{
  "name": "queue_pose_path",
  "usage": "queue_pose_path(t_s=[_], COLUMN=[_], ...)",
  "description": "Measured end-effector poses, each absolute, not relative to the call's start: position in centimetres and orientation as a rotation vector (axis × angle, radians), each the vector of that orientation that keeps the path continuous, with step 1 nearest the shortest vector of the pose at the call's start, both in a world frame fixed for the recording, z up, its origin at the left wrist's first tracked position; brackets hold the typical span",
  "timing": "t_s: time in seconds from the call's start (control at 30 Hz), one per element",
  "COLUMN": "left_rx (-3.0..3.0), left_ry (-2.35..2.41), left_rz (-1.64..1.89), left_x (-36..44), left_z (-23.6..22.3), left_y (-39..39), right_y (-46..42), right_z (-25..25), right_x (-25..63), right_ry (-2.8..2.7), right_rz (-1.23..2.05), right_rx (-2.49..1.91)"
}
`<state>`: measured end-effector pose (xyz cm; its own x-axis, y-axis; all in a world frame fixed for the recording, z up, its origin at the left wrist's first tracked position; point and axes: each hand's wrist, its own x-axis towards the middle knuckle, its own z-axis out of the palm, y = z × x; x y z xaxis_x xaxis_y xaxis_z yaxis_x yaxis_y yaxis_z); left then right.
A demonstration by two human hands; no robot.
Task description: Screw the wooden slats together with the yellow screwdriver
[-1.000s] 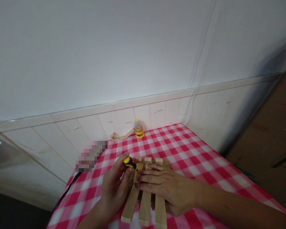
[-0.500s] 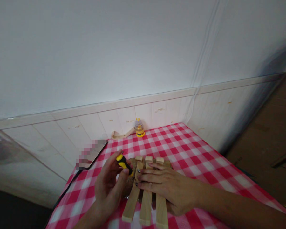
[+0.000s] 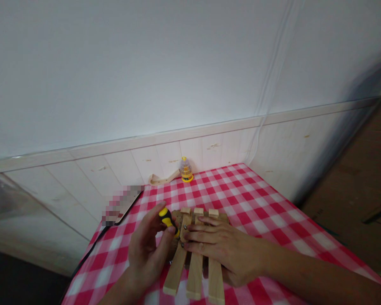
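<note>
My left hand (image 3: 147, 250) is closed around a yellow-and-black screwdriver (image 3: 169, 219). The handle tilts, its lower end close to the leftmost wooden slat; the blade's tip cannot be made out. Small metal screws (image 3: 185, 227) stand out of that slat. Three pale slats (image 3: 194, 275) fan toward me across a brown wooden base (image 3: 224, 217), with short wooden blocks (image 3: 198, 211) at their far ends. My right hand (image 3: 220, 243) lies over the slats with fingers stretched out, pressing on them; its thumb is mostly hidden.
A red-and-white checked cloth (image 3: 231, 186) covers the table. Against the panelled wall stand a clear-and-yellow screwdriver-bit container (image 3: 187, 171) and a curved wooden piece (image 3: 163, 181). A phone-like device (image 3: 128, 206), partly blurred, lies at the left edge with a black cable (image 3: 90, 250).
The screwdriver and my left hand have shifted slightly to the right, and the handle has tilted a little. My right hand and the slats stay almost in place.
</note>
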<state>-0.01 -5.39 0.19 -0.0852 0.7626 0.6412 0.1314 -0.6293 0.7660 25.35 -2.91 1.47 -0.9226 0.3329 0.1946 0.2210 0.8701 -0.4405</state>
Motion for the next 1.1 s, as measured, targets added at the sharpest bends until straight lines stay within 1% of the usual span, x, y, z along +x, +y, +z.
queue_pose_path(t_s=[0.47,0.7,0.97,1.1], left_rx=[1.923,1.926,1.88,1.946], left_ry=[1.026,1.079,1.038,0.999], left_rz=[1.824,1.782,1.796,1.825], left_x=[-0.6,-0.9,-0.5,-0.5], left_z=[-0.9,-1.2,-0.6,-0.5], left_y=[-4.6,-4.9,-5.1,-5.1], right_y=[-2.9,-3.0,-3.0,-3.0], right_z=[1.6,1.6,1.1,1.3], right_x=[25.4,25.3,25.3,25.4], right_ry=[-2.777,-2.777,-2.767,-2.765], right_rz=[0.62,0.595,0.569,0.579], right_rx=[-0.432,-0.434,-0.431,-0.432])
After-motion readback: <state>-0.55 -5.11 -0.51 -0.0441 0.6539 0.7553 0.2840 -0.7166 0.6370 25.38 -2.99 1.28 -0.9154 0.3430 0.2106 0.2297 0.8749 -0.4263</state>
